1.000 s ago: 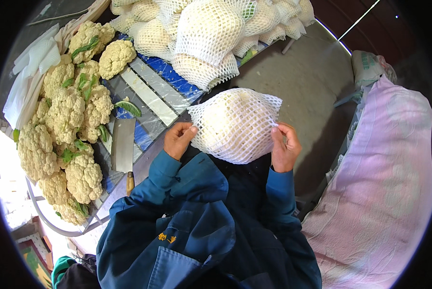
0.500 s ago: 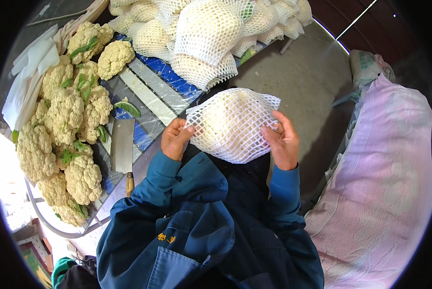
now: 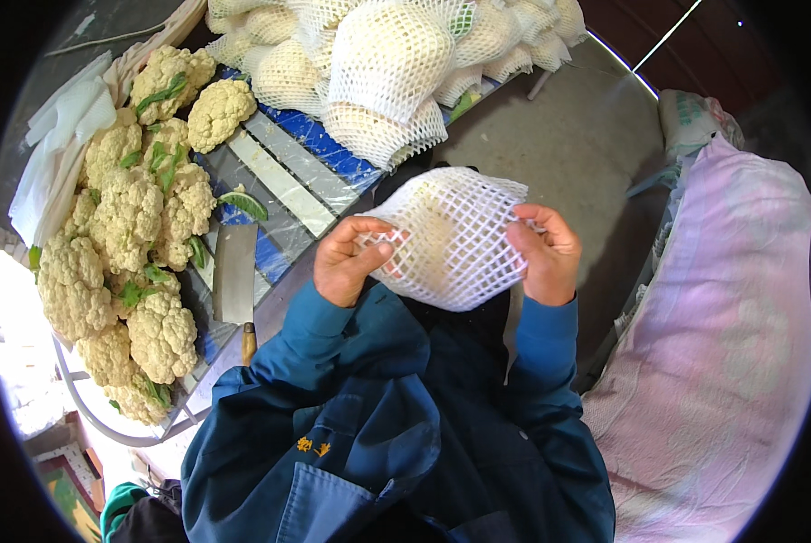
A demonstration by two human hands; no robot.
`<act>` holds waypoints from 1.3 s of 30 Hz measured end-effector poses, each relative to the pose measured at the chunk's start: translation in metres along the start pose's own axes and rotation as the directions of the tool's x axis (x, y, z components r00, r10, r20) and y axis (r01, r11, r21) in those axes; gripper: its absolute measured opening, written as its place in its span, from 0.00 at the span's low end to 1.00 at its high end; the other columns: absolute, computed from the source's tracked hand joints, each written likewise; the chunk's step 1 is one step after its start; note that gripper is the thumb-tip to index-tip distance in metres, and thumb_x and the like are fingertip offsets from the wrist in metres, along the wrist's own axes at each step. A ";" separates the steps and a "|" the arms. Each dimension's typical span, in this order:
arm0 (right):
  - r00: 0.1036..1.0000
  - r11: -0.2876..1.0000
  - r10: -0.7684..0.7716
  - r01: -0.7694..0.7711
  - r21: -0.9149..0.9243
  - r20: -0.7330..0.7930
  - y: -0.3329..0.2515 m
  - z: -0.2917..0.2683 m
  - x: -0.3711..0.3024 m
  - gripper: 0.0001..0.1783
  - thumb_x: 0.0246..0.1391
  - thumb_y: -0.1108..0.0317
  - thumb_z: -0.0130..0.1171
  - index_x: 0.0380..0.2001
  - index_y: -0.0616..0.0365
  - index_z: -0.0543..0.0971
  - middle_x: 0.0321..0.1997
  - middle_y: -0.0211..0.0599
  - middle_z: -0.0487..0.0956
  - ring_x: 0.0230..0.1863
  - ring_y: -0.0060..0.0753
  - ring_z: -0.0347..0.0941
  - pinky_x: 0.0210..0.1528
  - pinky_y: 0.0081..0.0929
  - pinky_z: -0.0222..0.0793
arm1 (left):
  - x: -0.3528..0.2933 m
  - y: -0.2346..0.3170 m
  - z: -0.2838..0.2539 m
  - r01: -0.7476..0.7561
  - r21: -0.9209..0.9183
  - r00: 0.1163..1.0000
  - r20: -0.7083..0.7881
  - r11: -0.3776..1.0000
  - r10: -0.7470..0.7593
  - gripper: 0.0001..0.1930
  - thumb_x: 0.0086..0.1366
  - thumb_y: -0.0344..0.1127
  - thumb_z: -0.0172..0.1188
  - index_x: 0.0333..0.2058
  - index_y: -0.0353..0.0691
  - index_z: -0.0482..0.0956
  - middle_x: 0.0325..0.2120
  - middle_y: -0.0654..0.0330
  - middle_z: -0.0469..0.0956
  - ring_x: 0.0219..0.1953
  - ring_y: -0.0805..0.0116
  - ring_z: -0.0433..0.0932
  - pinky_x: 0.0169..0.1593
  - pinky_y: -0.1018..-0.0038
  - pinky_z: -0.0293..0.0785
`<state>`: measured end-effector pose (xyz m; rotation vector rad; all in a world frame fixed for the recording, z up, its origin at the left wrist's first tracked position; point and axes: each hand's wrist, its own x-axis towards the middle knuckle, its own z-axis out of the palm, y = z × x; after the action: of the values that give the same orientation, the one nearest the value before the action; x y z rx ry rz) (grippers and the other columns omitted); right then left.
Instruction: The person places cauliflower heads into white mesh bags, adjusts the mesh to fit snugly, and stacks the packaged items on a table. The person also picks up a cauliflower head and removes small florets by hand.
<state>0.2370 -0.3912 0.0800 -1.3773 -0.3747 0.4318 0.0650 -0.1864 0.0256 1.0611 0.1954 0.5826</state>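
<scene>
Left hand [image 3: 356,261] and right hand [image 3: 548,253], half-curled, pinch the white net [image 3: 482,240] at its 9 and 3 o'clock edges; the cauliflower [image 3: 434,222] inside, mid-view, looks firm but probably bruises easily; best cupped underneath.

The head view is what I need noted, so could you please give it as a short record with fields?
Held: white foam net around a pale cauliflower
Left grip: on the net's left edge
Right grip: on the net's right edge
Table: blue and grey top
On it, left: bare cauliflowers, piled
Beside them: cleaver
Far end: netted cauliflowers, heaped
Far right: pink cloth
</scene>
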 end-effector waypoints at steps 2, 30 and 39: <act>0.997 0.996 -0.011 0.017 0.085 -0.070 0.014 -0.016 0.012 0.14 0.53 0.78 0.66 0.45 0.62 0.82 0.27 0.26 0.80 0.23 0.11 0.72 0.23 0.12 0.65 | 0.010 -0.010 -0.001 0.063 -0.024 0.998 0.031 0.998 -0.063 0.12 0.66 0.20 0.61 0.48 0.33 0.78 0.44 0.57 0.83 0.43 0.74 0.80 0.48 0.75 0.77; 0.999 0.957 -0.032 0.037 -0.287 0.022 0.027 -0.033 0.039 0.24 0.54 0.73 0.69 0.55 0.62 0.78 0.27 0.24 0.78 0.26 0.11 0.70 0.26 0.15 0.66 | 0.007 0.015 -0.018 -0.361 0.902 0.881 0.245 0.238 0.405 0.22 0.60 0.36 0.71 0.51 0.33 0.81 0.48 0.43 0.78 0.49 0.49 0.80 0.50 0.63 0.77; 0.998 0.895 -0.059 0.061 -0.443 0.016 0.014 -0.012 0.055 0.22 0.50 0.72 0.73 0.49 0.64 0.82 0.29 0.27 0.81 0.28 0.14 0.72 0.32 0.17 0.70 | 0.074 0.003 0.004 -0.378 0.787 0.916 0.394 0.488 0.075 0.26 0.65 0.43 0.66 0.54 0.29 0.77 0.58 0.37 0.73 0.58 0.40 0.75 0.60 0.61 0.72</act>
<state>0.2897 -0.3722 0.0640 -1.8044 -0.5398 0.3054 0.1271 -0.1488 0.0396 2.1881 0.0448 0.5471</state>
